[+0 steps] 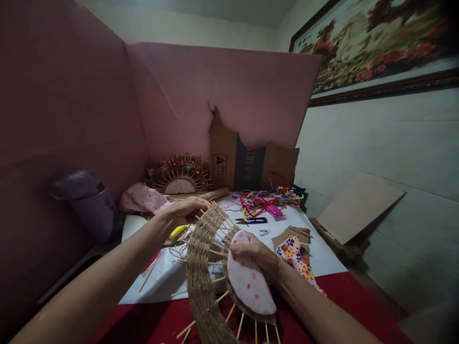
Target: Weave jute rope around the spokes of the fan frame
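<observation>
My left hand (pixel 182 210) grips the far rim of a half-round woven piece (pixel 201 272), a jute-wrapped arc joined by wooden skewer spokes to a padded centre. My right hand (pixel 258 258) rests on that centre, a white fabric pad (pixel 249 284) with pink dots, fingers curled over its upper edge. The piece stands tilted over the red tablecloth (pixel 172 320). A yellow tool (pixel 178 231) lies just under my left hand.
A finished beaded fan piece (pixel 179 176) leans on the pink board behind. Coloured pipe cleaners (pixel 263 199), blue thread snips (pixel 253 220), a floral fabric scrap (pixel 297 258), a torn cardboard box (pixel 247 165) and white paper (pixel 315 239) lie on the table. A purple appliance (pixel 89 203) stands left.
</observation>
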`<act>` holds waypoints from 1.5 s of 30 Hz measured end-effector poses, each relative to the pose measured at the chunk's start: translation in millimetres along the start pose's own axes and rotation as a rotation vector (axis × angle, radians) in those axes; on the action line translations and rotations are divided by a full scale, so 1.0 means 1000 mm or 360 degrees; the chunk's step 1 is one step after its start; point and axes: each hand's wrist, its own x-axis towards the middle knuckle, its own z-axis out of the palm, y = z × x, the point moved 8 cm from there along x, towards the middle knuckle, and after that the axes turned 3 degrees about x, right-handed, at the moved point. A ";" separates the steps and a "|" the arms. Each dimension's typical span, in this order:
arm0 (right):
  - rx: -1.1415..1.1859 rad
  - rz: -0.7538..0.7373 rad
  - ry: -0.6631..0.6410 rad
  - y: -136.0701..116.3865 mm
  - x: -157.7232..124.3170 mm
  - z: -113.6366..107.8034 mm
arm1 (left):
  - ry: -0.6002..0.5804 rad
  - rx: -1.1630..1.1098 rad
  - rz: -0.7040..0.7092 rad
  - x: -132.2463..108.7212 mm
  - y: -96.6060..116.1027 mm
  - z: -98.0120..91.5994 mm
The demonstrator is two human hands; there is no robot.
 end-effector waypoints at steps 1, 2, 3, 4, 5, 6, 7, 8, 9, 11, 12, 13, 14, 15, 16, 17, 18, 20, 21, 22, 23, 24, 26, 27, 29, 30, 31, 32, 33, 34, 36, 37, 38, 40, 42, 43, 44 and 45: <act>-0.0001 0.0008 0.0011 0.001 0.000 -0.001 | 0.0001 0.0006 -0.0013 0.000 0.001 0.000; 0.0001 0.0014 0.0019 0.002 0.000 -0.002 | 0.0003 0.0015 -0.0031 0.000 0.002 0.000; 0.0005 0.0012 0.0022 0.002 0.000 -0.002 | 0.0008 0.0026 -0.0053 0.001 0.004 -0.001; 0.0010 0.0003 0.0020 0.002 0.000 -0.002 | 0.0014 0.0037 -0.0079 0.003 0.004 -0.003; 0.0015 -0.0004 0.0016 0.002 0.000 -0.002 | 0.0021 0.0049 -0.0107 0.004 0.005 -0.005; 0.0019 -0.0006 0.0013 0.002 0.001 -0.001 | 0.0028 0.0061 -0.0135 0.007 0.005 -0.007; 0.0017 0.0004 0.0008 0.003 0.001 0.000 | 0.0036 0.0076 -0.0160 0.009 0.005 -0.009; 0.0012 0.0021 0.0008 0.003 0.001 0.001 | 0.0042 0.0093 -0.0180 0.011 0.005 -0.011; 0.0007 0.0040 0.0014 0.004 0.001 0.001 | 0.0046 0.0113 -0.0193 0.013 0.005 -0.012; -0.0003 0.0065 0.0031 0.005 0.001 0.001 | 0.0048 0.0161 -0.0185 0.016 0.006 -0.014; -0.0007 0.0065 0.0040 0.005 0.001 0.000 | 0.0046 0.0192 -0.0167 0.017 0.008 -0.014; -0.0005 0.0062 0.0044 0.005 0.001 0.000 | 0.0045 0.0226 -0.0141 0.017 0.010 -0.014; -0.0002 0.0057 0.0039 0.005 0.001 0.000 | 0.0043 0.0266 -0.0108 0.017 0.012 -0.014; 0.0003 0.0054 0.0029 0.005 0.002 0.000 | 0.0043 0.0311 -0.0070 0.017 0.014 -0.015; 0.0010 0.0053 0.0019 0.005 0.002 0.000 | 0.0046 0.0363 -0.0025 0.016 0.017 -0.015; 0.0021 0.0053 0.0012 0.005 0.002 0.000 | 0.0053 0.0419 0.0024 0.015 0.020 -0.016; 0.0027 0.0055 0.0009 0.005 0.002 0.000 | 0.0063 0.0480 0.0078 0.014 0.023 -0.016; 0.0020 0.0072 0.0020 0.005 0.002 -0.001 | 0.0091 0.0622 0.0186 0.010 0.031 -0.017; 0.0011 0.0082 0.0029 0.005 0.002 -0.001 | 0.0109 0.0702 0.0235 0.008 0.035 -0.017; 0.0000 0.0088 0.0037 0.004 0.003 -0.001 | 0.0133 0.0788 0.0283 0.006 0.040 -0.016; -0.0008 0.0092 0.0046 0.003 0.003 -0.001 | 0.0165 0.0881 0.0331 0.004 0.045 -0.015; -0.0015 0.0099 0.0056 0.002 0.002 -0.001 | 0.0202 0.0980 0.0383 0.002 0.050 -0.013; -0.0022 0.0115 0.0072 0.002 0.002 -0.002 | 0.0294 0.1190 0.0505 -0.003 0.062 -0.009; -0.0024 0.0120 0.0078 0.001 0.002 -0.002 | 0.0345 0.1296 0.0572 -0.006 0.068 -0.006; -0.0034 0.0128 0.0081 0.001 0.001 -0.001 | 0.0439 0.1492 0.0702 -0.014 0.078 0.000; -0.0037 0.0126 0.0080 0.001 0.001 -0.001 | 0.0480 0.1578 0.0756 -0.017 0.082 0.003; -0.0040 0.0122 0.0082 0.001 0.001 -0.001 | 0.0510 0.1654 0.0802 -0.021 0.085 0.005; -0.0046 0.0122 0.0089 0.001 0.001 -0.001 | 0.0527 0.1720 0.0838 -0.024 0.087 0.007; -0.0050 0.0124 0.0100 0.001 0.001 -0.002 | 0.0533 0.1778 0.0866 -0.026 0.088 0.009; -0.0053 0.0126 0.0112 0.002 0.001 -0.002 | 0.0531 0.1826 0.0885 -0.028 0.088 0.011; -0.0061 0.0122 0.0119 0.002 0.001 -0.003 | 0.0515 0.1891 0.0907 -0.031 0.087 0.014; -0.0062 0.0124 0.0109 0.002 0.001 -0.002 | 0.0503 0.1909 0.0913 -0.031 0.085 0.015; -0.0067 0.0126 0.0092 0.003 0.002 -0.002 | 0.0490 0.1918 0.0917 -0.031 0.084 0.016; -0.0072 0.0127 0.0056 0.003 0.002 0.000 | 0.0470 0.1913 0.0920 -0.030 0.082 0.018; -0.0069 0.0124 0.0039 0.003 0.001 0.001 | 0.0464 0.1877 0.0914 -0.028 0.082 0.019; -0.0067 0.0121 0.0040 0.003 0.001 0.001 | 0.0464 0.1848 0.0906 -0.027 0.082 0.019; -0.0062 0.0112 0.0045 0.002 0.001 0.001 | 0.0462 0.1812 0.0894 -0.025 0.082 0.018; -0.0053 0.0106 0.0049 0.001 0.000 0.002 | 0.0455 0.1769 0.0880 -0.022 0.082 0.017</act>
